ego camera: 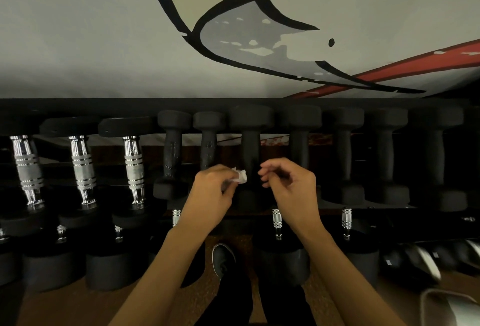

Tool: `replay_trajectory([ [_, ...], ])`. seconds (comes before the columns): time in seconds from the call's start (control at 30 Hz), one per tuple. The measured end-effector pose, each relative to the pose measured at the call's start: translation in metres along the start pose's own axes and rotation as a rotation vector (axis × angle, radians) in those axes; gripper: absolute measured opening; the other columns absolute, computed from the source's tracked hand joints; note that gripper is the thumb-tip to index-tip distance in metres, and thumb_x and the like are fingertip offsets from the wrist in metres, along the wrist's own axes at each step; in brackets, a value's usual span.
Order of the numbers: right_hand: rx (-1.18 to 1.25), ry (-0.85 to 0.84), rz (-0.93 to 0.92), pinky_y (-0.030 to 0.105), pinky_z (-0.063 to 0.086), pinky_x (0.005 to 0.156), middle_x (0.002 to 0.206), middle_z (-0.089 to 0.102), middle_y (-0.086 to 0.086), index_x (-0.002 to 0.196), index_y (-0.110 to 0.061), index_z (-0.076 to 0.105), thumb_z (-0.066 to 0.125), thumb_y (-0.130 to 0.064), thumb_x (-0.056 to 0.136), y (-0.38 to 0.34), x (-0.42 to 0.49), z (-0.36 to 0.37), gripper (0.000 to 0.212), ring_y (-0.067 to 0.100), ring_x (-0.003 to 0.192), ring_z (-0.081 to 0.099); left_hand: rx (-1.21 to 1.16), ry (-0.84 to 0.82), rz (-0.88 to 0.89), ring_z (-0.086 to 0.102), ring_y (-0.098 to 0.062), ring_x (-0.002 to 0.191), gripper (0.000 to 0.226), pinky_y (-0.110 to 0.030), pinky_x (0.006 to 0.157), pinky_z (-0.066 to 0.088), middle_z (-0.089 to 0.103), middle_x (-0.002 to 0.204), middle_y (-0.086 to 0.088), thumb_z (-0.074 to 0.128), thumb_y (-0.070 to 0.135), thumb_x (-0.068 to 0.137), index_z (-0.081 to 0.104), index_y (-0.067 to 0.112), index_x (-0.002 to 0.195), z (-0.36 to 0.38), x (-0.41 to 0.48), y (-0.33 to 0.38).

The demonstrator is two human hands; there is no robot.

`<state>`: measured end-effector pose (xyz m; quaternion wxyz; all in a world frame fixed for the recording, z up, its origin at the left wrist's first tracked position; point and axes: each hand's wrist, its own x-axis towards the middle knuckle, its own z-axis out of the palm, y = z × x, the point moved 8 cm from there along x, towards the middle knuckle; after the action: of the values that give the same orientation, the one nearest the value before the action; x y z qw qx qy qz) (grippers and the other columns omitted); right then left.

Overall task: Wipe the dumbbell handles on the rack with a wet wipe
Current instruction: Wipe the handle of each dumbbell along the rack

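Note:
A dark rack (78,103) holds a row of dumbbells on its top tier. Three on the left have chrome handles (83,169); the others are all black, with black handles (250,149). My left hand (213,190) pinches a small crumpled white wet wipe (240,176) in front of the near end of a black dumbbell (209,143). My right hand (291,182) hovers just to the right of the wipe, fingers curled and apart, holding nothing. Neither hand touches a handle.
A lower tier carries more dumbbells with chrome handles (276,219) and large black heads. A painted wall mural (259,39) rises behind the rack. My shoe (223,258) stands on the brown floor below. Grey objects (420,260) lie at the lower right.

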<state>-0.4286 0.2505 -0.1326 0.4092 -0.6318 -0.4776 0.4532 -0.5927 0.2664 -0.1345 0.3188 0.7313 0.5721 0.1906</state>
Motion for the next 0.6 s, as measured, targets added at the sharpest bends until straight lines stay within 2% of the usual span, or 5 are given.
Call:
replay_trajectory([
  [0.1, -0.036, -0.009, -0.011, 0.027, 0.059, 0.072, 0.089, 0.070, 0.001, 0.098, -0.011, 0.070, 0.057, 0.007, 0.089, 0.000, 0.000, 0.001, 0.024, 0.012, 0.083, 0.069, 0.006, 0.046, 0.005, 0.066, -0.008, 0.083, 0.014, -0.022, 0.080, 0.053, 0.072, 0.092, -0.001, 0.072, 0.009, 0.083, 0.075, 0.013, 0.096, -0.011, 0.012, 0.002],
  [0.2, -0.035, -0.004, -0.022, 0.028, 0.059, 0.072, 0.088, 0.070, 0.001, 0.097, -0.011, 0.071, 0.056, 0.008, 0.088, 0.000, 0.001, 0.001, 0.025, 0.014, 0.083, 0.069, -0.090, 0.245, 0.023, 0.061, -0.001, 0.082, 0.016, -0.008, 0.078, 0.046, 0.071, 0.096, 0.004, 0.071, 0.012, 0.085, 0.075, 0.014, 0.100, -0.029, 0.028, 0.017],
  [0.27, -0.036, 0.002, -0.026, 0.029, 0.059, 0.072, 0.087, 0.070, 0.002, 0.097, -0.010, 0.071, 0.056, 0.008, 0.088, -0.002, 0.000, 0.002, 0.025, 0.014, 0.082, 0.069, -0.142, 0.298, 0.046, 0.061, -0.003, 0.089, 0.019, -0.009, 0.082, 0.047, 0.069, 0.104, 0.002, 0.069, 0.008, 0.086, 0.074, 0.011, 0.104, -0.027, 0.041, 0.028],
  [0.4, -0.015, 0.019, -0.014, 0.033, 0.059, 0.075, 0.094, 0.070, 0.000, 0.105, -0.012, 0.069, 0.056, 0.005, 0.089, -0.003, 0.001, 0.000, 0.028, 0.014, 0.088, 0.068, -0.035, 0.186, 0.029, 0.057, -0.014, 0.100, 0.017, -0.026, 0.085, 0.051, 0.060, 0.108, -0.002, 0.064, 0.009, 0.088, 0.073, 0.012, 0.102, -0.001, 0.049, 0.039],
  [0.6, -0.193, -0.031, -0.103, 0.020, 0.052, 0.083, 0.104, 0.066, -0.008, 0.117, -0.018, 0.064, 0.062, -0.008, 0.091, -0.015, -0.003, 0.008, 0.027, 0.005, 0.097, 0.063, -0.005, 0.032, 0.048, 0.054, -0.009, 0.100, 0.020, -0.020, 0.086, 0.050, 0.050, 0.114, -0.001, 0.056, 0.009, 0.092, 0.067, 0.010, 0.108, 0.013, 0.008, 0.044],
])
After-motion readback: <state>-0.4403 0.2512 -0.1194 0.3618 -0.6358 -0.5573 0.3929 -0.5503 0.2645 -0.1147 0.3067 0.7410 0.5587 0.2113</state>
